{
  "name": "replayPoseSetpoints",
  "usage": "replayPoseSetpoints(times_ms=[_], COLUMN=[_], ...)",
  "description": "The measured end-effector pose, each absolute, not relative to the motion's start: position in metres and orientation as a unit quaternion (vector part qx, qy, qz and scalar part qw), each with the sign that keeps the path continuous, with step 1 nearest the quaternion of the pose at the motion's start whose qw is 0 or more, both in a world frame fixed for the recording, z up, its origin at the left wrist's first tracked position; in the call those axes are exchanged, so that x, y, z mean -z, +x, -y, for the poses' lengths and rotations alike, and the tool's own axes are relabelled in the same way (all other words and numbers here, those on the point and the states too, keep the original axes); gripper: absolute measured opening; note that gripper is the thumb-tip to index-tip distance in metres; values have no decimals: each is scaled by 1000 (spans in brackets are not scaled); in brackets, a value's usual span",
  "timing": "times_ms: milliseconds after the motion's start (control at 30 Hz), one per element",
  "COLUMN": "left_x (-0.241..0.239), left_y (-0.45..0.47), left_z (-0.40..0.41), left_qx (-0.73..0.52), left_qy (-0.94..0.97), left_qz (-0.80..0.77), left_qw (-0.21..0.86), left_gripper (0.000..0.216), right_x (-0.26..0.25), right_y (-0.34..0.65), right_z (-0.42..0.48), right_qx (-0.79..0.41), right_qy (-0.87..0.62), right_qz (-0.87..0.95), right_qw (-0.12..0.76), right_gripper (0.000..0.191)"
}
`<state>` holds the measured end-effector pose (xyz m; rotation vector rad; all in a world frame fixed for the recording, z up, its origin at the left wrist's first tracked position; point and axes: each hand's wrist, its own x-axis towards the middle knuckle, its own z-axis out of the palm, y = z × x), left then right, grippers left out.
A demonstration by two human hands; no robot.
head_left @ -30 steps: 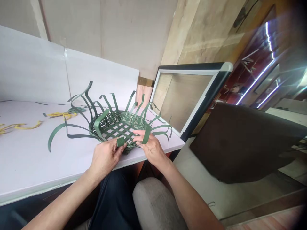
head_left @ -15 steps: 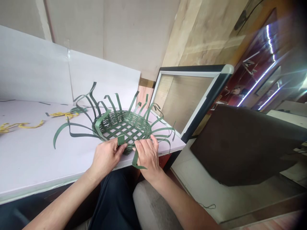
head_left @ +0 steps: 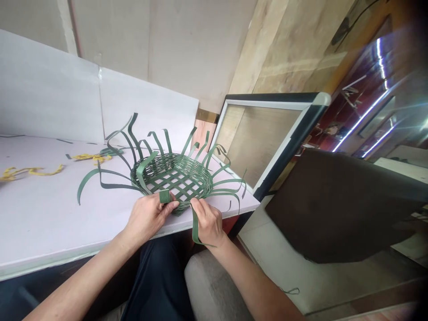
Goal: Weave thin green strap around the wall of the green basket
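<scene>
Basket of woven green strips sits at the near edge of the white table, loose ends splaying outward. Through the head camera I see the left hand pinching its near side between thumb and fingers. I have the right hand closed on it just beside, a flat strip hanging there; which strand its fingertips grasp, I cannot tell.

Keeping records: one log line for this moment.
left hand: holding basket rim; right hand: at rim, by hanging strip; yellow strings: on table
</scene>
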<state>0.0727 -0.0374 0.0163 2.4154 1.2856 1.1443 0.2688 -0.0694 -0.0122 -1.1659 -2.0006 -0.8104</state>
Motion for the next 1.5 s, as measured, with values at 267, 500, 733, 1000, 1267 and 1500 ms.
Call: replayPoseSetpoints(times_ms=[267,500,733,1000,1267,1500], left_x=[-16,6,-5,-5,-10,-13], left_y=[62,60,82,86,99,105], left_z=[40,71,48,36,36,35], left_qx=[-406,-476,-411,-369,-346,-347], left_qy=[825,805,853,858,842,839], left_qz=[-382,-348,-317,-348,-391,-383], left_qw=[94,-60,-62,-79,-133,-170], left_gripper=[32,23,28,37,31,16], right_x=[15,10,14,13,15,17], right_y=[277,265,247,267,272,271], right_z=[59,60,61,59,57,56], right_qx=[312,305,335,226,215,258], right_qy=[-449,-460,-454,-404,-384,-381], right_qz=[754,737,732,791,805,786], right_qw=[364,389,382,400,399,414], right_gripper=[26,19,20,24,21,27])
